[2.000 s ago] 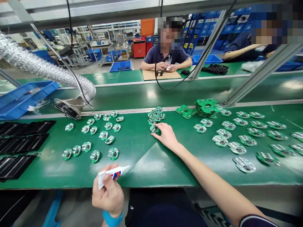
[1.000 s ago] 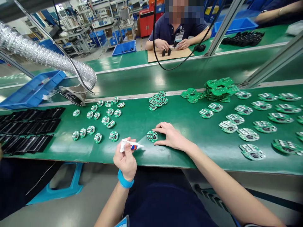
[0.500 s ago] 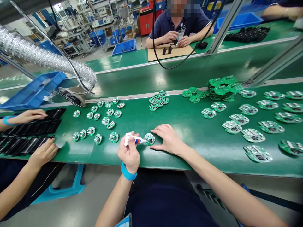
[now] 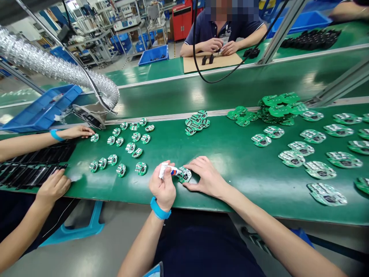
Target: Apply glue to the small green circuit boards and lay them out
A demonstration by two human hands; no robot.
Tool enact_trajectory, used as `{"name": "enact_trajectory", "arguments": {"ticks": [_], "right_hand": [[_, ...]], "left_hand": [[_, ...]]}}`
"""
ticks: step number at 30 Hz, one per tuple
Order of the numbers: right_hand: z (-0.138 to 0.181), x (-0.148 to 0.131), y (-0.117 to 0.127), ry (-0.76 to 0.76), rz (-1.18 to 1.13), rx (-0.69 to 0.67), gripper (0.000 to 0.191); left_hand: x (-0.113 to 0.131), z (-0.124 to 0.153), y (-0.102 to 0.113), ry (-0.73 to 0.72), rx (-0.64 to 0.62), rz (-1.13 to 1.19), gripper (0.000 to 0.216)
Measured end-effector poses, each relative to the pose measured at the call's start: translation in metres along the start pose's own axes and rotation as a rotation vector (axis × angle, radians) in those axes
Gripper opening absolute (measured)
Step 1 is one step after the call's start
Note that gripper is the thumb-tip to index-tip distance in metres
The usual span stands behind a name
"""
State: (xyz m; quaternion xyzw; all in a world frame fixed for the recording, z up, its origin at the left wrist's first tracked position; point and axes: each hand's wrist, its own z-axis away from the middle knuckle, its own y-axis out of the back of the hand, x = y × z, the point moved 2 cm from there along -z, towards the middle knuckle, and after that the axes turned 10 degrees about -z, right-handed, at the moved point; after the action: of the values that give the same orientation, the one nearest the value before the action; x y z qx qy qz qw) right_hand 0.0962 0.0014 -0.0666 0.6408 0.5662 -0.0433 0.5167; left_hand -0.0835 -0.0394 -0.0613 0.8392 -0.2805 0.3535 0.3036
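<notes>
My left hand (image 4: 163, 185) is closed around a small white tube of glue (image 4: 168, 171) with a blue and red print. The tube's tip points right and meets the left part of a round green circuit board (image 4: 185, 175). That board lies on the green bench (image 4: 230, 154), its component side up. My right hand (image 4: 205, 177) rests to the right of it, thumb and fingertips at its edge, steadying it. Left of my hands, several similar boards (image 4: 140, 168) lie spread out, and a small cluster of unseparated boards (image 4: 197, 122) sits farther back.
Several loose boards (image 4: 320, 169) cover the right side, beside a green board stack (image 4: 281, 107). At left, a co-worker's hand (image 4: 79, 132) reaches a board near black parts (image 4: 34, 173). A foil duct (image 4: 86, 79) and blue tray (image 4: 43, 109) stand behind. Another person (image 4: 221, 34) sits opposite.
My right fingers have come in against the board's edge, and the tube's tip now overlaps the board. The co-worker's far hand has moved right to a board. The view has shifted slightly.
</notes>
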Motion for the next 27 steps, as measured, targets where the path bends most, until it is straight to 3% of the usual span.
{"name": "enact_trajectory", "arguments": {"ticks": [11,27], "right_hand": [[-0.001,-0.006,0.004,0.012,-0.061,0.01,0.043],[0.0,-0.003,0.007,0.069,-0.07,0.047,0.04]], "left_hand": [[0.009,0.001,-0.003,-0.155,-0.056,-0.076,0.021],[0.0,0.002,-0.001,-0.1,0.035,-0.105,0.022]]}}
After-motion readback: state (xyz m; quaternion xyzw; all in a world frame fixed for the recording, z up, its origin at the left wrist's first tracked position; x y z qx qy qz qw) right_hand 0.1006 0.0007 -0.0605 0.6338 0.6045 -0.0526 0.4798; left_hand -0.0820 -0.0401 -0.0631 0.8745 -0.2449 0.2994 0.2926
